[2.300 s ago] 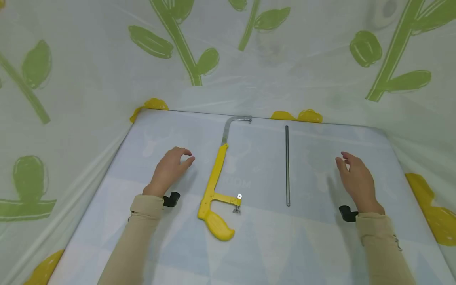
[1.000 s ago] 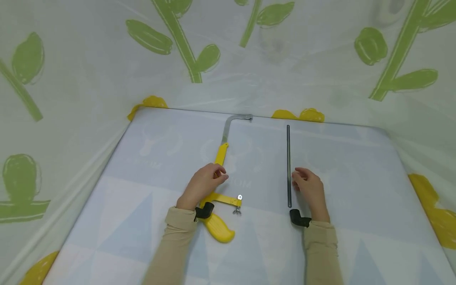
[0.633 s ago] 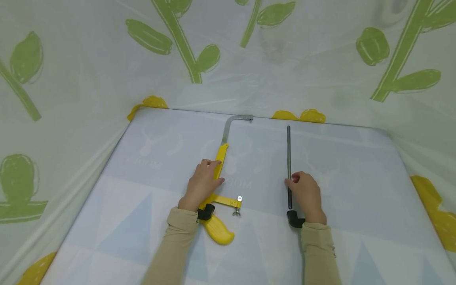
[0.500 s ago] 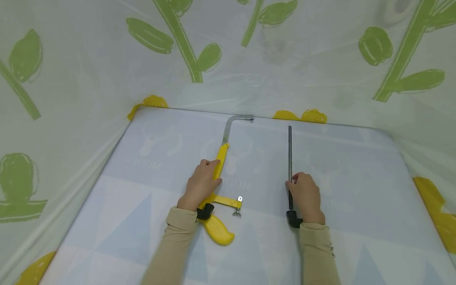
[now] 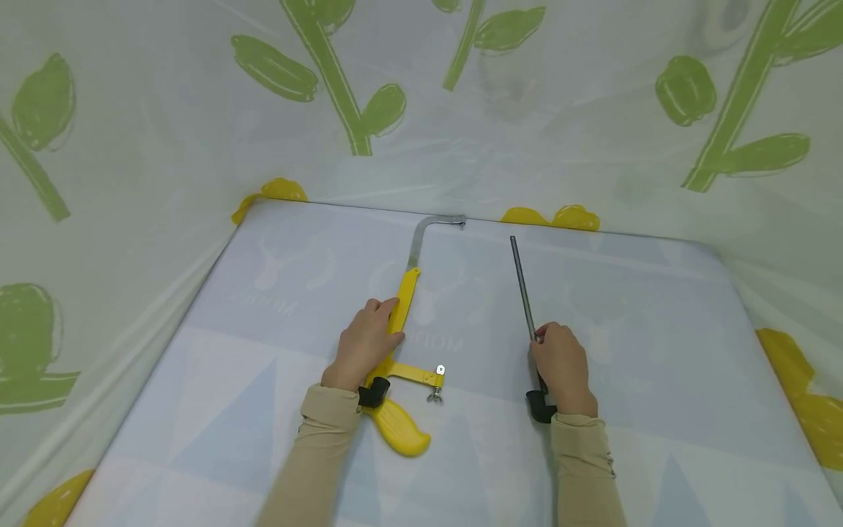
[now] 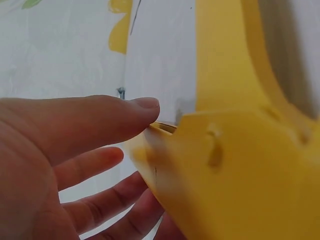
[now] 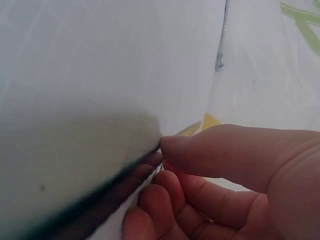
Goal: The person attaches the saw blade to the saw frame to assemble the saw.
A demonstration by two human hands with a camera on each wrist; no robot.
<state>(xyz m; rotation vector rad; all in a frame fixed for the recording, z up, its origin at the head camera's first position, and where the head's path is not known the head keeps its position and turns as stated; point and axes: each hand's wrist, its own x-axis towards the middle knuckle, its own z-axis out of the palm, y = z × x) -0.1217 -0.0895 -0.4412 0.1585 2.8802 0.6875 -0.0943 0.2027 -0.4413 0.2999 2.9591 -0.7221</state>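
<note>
A yellow hacksaw frame [image 5: 398,430] with a grey, bent far end lies on the table, left of the middle. My left hand [image 5: 365,340] holds its long yellow bar above the handle. In the left wrist view the thumb touches the edge of the yellow frame [image 6: 240,175], and some fingers pass behind it. To the right, my right hand [image 5: 563,366] pinches a thin dark hacksaw blade [image 5: 523,285] by its nearer part. A toothed edge shows on the blade [image 7: 100,210] in the right wrist view. The blade slants, its far end leaning left.
A wing nut [image 5: 435,396] hangs from the frame's short yellow arm. The pale patterned table [image 5: 487,468] meets a white sheet [image 5: 197,110] with green leaf prints at the back and sides. Black pieces sit at both wrists, the left one [image 5: 374,393] over the frame.
Both hands have come inward, the left onto the hacksaw frame, the right onto the blade. The blade has turned, its far end swinging left. The frame has hardly moved.
</note>
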